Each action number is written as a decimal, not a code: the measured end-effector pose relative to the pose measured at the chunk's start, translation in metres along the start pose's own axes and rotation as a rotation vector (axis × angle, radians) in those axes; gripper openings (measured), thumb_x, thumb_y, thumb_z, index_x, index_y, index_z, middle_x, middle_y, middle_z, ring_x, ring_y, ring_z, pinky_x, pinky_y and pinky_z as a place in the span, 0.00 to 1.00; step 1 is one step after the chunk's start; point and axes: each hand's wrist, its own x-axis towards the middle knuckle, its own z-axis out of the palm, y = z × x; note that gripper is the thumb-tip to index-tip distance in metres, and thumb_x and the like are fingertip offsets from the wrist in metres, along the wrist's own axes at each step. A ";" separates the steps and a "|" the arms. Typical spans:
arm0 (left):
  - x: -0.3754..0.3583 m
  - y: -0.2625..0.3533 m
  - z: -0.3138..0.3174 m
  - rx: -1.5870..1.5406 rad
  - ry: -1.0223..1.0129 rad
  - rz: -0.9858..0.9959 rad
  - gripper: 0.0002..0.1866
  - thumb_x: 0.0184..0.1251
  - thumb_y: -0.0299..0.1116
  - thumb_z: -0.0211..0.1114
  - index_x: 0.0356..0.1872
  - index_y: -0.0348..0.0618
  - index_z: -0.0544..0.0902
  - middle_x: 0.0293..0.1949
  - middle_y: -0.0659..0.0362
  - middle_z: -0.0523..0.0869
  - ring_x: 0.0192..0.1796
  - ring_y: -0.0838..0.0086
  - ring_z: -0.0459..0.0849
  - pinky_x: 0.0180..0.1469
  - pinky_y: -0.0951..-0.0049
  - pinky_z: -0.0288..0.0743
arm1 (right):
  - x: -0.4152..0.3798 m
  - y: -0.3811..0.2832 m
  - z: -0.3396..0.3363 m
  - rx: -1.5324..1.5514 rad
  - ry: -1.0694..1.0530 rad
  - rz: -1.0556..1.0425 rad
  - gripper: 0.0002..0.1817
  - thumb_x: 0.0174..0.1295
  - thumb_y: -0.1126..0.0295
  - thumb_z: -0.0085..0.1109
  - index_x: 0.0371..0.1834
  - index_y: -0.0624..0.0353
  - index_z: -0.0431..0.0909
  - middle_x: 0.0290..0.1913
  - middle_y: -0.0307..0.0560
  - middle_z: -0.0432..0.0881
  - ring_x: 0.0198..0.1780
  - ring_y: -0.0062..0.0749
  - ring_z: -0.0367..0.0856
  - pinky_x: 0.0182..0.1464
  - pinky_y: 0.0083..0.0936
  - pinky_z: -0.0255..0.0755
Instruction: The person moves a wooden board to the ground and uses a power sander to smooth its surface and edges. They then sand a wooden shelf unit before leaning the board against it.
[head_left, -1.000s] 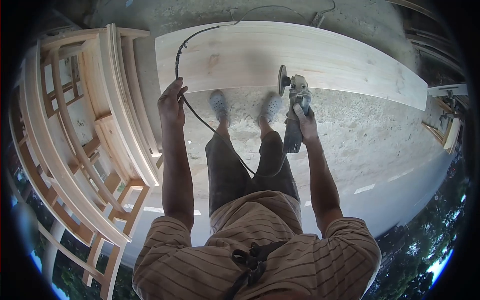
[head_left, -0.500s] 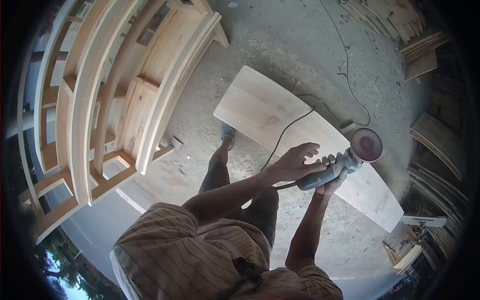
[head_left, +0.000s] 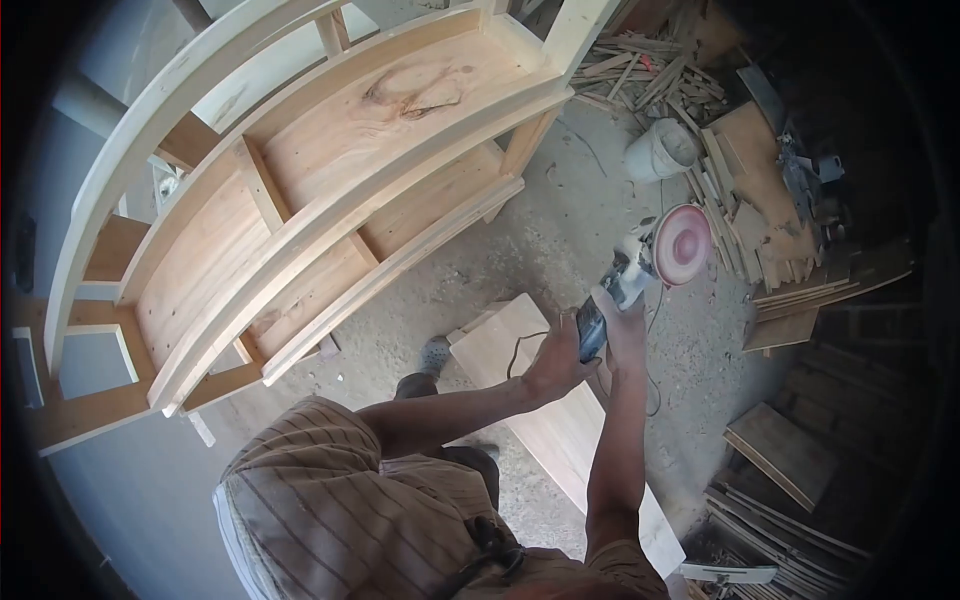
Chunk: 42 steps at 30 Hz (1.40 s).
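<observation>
An angle grinder (head_left: 628,280) with a round pinkish sanding disc (head_left: 682,246) is held out in front of me, its disc end pointing away. My right hand (head_left: 622,325) is wrapped round the grinder's body. At the rear end of the tool, my left hand (head_left: 560,362) is closed on the handle; some of its fingers are hidden. A pale wooden board (head_left: 560,425) lies below both hands, apart from the disc. The dark power cord (head_left: 515,355) loops beside my left hand.
A large wooden frame with shelf-like panels (head_left: 330,150) fills the upper left. A white bucket (head_left: 660,150) stands at the back, near a pile of wood scraps (head_left: 650,75). Stacked boards (head_left: 785,455) lie at right. My foot (head_left: 435,355) is beside the board.
My left hand, earlier with fingers spread beside the grinder, has closed on its rear end. The view has turned left toward the wooden frame, and the grinder has swung upward in view.
</observation>
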 end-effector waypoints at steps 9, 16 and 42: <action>-0.008 0.038 -0.206 0.130 0.650 0.468 0.23 0.63 0.31 0.72 0.58 0.40 0.76 0.56 0.47 0.78 0.62 0.51 0.76 0.63 0.57 0.72 | 0.084 -0.158 0.158 -1.510 -0.369 -0.802 0.33 0.47 0.64 0.67 0.61 0.57 0.74 0.55 0.56 0.82 0.54 0.55 0.81 0.56 0.43 0.76; -0.036 -0.006 -0.325 0.700 0.811 0.220 0.27 0.61 0.34 0.73 0.60 0.39 0.75 0.56 0.47 0.78 0.58 0.52 0.75 0.62 0.55 0.66 | 0.212 -0.171 0.281 -1.564 -0.662 -0.874 0.32 0.44 0.62 0.66 0.58 0.53 0.77 0.50 0.55 0.85 0.54 0.51 0.82 0.54 0.41 0.75; -0.023 -0.037 -0.303 1.157 0.771 0.140 0.42 0.64 0.56 0.67 0.73 0.44 0.64 0.62 0.48 0.72 0.65 0.54 0.68 0.63 0.51 0.56 | 0.187 -0.150 0.278 -1.814 -0.509 -0.926 0.20 0.48 0.55 0.73 0.43 0.50 0.83 0.36 0.44 0.87 0.41 0.45 0.87 0.40 0.43 0.78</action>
